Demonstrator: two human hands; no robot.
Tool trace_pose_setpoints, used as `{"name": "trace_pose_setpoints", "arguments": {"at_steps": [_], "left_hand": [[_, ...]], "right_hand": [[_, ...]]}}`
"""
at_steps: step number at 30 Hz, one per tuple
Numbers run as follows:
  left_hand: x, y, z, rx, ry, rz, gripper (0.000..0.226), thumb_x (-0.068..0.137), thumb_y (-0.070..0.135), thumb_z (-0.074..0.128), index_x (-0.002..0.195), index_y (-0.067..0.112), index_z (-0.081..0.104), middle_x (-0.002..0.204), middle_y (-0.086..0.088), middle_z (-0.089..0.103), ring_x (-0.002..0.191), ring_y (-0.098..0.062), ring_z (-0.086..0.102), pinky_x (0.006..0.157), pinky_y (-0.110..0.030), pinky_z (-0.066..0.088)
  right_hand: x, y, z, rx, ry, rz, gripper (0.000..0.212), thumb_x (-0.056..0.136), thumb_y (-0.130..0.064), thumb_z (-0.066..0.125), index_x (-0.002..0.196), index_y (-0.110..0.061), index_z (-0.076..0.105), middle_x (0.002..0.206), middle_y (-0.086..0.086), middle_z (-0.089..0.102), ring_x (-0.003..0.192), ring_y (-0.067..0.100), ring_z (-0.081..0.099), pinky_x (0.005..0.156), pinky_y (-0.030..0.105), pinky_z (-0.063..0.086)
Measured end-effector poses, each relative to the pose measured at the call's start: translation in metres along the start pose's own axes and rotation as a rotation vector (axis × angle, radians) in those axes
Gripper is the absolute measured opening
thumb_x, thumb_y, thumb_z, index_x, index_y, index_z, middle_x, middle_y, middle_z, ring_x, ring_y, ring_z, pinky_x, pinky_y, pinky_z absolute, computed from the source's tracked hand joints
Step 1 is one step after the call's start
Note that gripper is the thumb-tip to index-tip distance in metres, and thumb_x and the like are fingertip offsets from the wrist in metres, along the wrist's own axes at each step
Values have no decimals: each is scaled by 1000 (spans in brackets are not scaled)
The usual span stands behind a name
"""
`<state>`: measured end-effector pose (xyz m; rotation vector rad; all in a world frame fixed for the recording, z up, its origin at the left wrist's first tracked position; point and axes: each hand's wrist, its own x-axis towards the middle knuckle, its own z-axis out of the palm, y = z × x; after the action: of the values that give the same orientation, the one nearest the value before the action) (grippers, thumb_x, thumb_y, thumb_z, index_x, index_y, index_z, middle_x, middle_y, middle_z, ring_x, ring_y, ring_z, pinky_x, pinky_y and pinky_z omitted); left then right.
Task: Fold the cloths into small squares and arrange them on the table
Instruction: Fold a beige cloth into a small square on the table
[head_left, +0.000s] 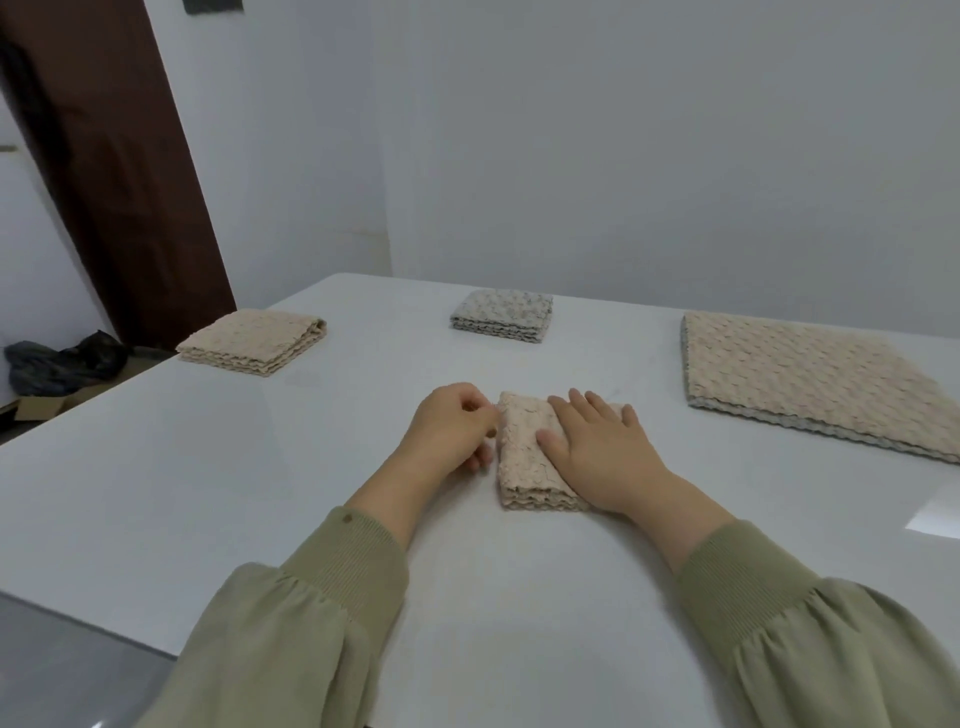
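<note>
No readable text, labels or numbers anywhere.

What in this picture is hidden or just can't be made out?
Head view: the right part of the folded beige cloth lies under the right hand.
Whether the left hand pinches its edge: its curled fingers hide that.
The large cloth pile runs off the right edge.
The dark bundle on the floor: too dim to identify.
</note>
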<state>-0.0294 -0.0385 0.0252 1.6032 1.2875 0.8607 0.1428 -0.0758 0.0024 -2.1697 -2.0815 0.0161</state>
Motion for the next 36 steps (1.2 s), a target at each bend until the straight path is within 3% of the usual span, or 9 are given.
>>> {"name": "trace_pose_setpoints", "arguments": {"at_steps": [3,7,11,15,20,23,27,33,36], "left_hand": [[16,2,12,-58,145,-6,16,90,24,56,84,9,58,79,-11,69,47,-19,59,44,-25,45],[35,3,28,42,223,4,6,80,28,63,79,24,58,87,-1,68,76,-18,64,67,-29,51],[36,-2,32,234,273,40,20,77,7,54,82,26,58,80,6,60,73,-12,57,60,-25,44],[32,-6,33,445,280,128,16,84,11,54,88,24,61,87,6,62,83,-16,58,63,-25,40],[19,-3,25,385,302,474,28,91,8,48,113,16,62,115,2,60,112,-13,48,89,-15,31],[6,3,27,469,128,587,40,97,11,38,135,12,48,142,0,45,134,-13,30,109,-19,20],[3,-8,39,963,-329,340,54,102,31,20,151,14,4,160,-1,-3,146,-18,-7,118,-40,4],[4,-14,29,1022,-349,295,55,101,37,14,151,21,-4,159,7,-10,146,-14,-9,117,-42,0],[-2,-17,30,959,-259,334,55,101,38,18,151,21,3,159,4,-3,146,-15,-2,118,-41,4]], "right_hand": [[0,0,1,-2,13,2,63,96,-54,16,150,-23,12,159,3,7,146,19,3,117,48,4],[0,2,2,0,24,3,64,95,-56,15,150,-24,12,159,2,7,146,19,3,117,48,4],[-1,0,4,16,-24,76,65,94,-58,14,150,-25,9,159,-1,3,146,16,0,116,49,0],[-3,1,1,61,-29,72,63,96,-54,14,150,-23,11,159,-1,5,146,15,1,116,50,-1],[-14,4,-9,277,321,75,50,100,-33,18,147,-19,24,157,-1,16,145,11,8,118,43,0],[-17,4,-11,182,368,49,58,93,-34,10,148,-18,22,158,-1,13,146,12,5,117,42,-1],[-14,7,2,80,-21,57,53,100,-34,16,150,-17,14,159,-2,9,145,13,4,116,50,4],[-15,12,-3,80,-79,81,54,100,-38,16,150,-20,11,159,-5,4,145,12,1,116,50,1],[-20,12,0,195,48,111,51,100,-34,22,148,-17,24,158,1,15,145,15,10,116,47,7]]}}
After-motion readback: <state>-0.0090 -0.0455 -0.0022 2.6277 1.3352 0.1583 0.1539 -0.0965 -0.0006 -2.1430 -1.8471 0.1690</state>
